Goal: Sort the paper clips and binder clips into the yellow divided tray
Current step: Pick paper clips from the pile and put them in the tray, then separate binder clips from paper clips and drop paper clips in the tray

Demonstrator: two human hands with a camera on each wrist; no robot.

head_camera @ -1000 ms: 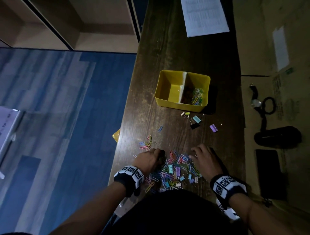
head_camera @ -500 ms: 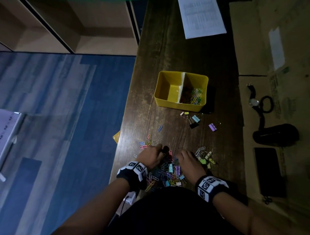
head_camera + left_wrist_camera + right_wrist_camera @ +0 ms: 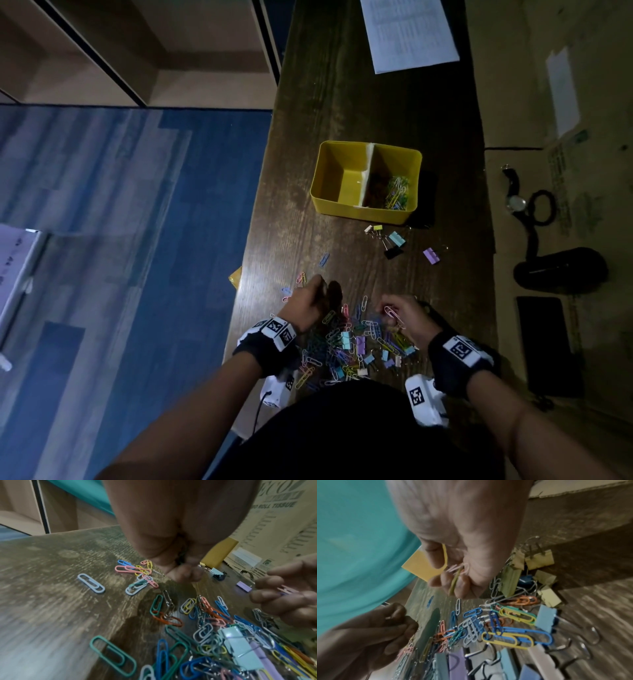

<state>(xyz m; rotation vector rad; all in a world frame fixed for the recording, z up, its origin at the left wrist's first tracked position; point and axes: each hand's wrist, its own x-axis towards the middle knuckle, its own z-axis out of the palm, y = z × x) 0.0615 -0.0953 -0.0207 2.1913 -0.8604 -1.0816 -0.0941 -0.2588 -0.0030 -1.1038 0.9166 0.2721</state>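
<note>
Pink and olive-yellow paper clips [image 3: 456, 574] are pinched in the right hand [image 3: 406, 317], whose grip is curled around them just above the tabletop [image 3: 342, 120]. The left hand [image 3: 308, 305] is bunched too, its fingertips [image 3: 185, 573] pressed together; something thin shows between them in the right wrist view, but I cannot tell for sure what it grasps. Directly under and between the two grips lies the mixed pile [image 3: 352, 342] of coloured paper clips and pastel binder clips, nearest the person's body. Just left of the left grip a few stray paper clips [image 3: 137, 573] lie apart from the pile, among them a pale blue one [image 3: 91, 583].

Beyond both grips, further up the dark wooden tabletop, stands the yellow divided tray [image 3: 329, 205]. Its right compartment holds a heap of paper clips [image 3: 394, 195]; the left compartment looks bare. Between the tray and the right grip sits a small cluster of binder clips [image 3: 387, 240], with a lilac binder clip [image 3: 431, 255] off to its right.

Far past the tray a printed sheet of paper [image 3: 409, 32] lies on the tabletop. To the right of the right grip, off the tabletop, are a wristwatch [image 3: 515, 202] and a dark rounded object [image 3: 561, 270].
</note>
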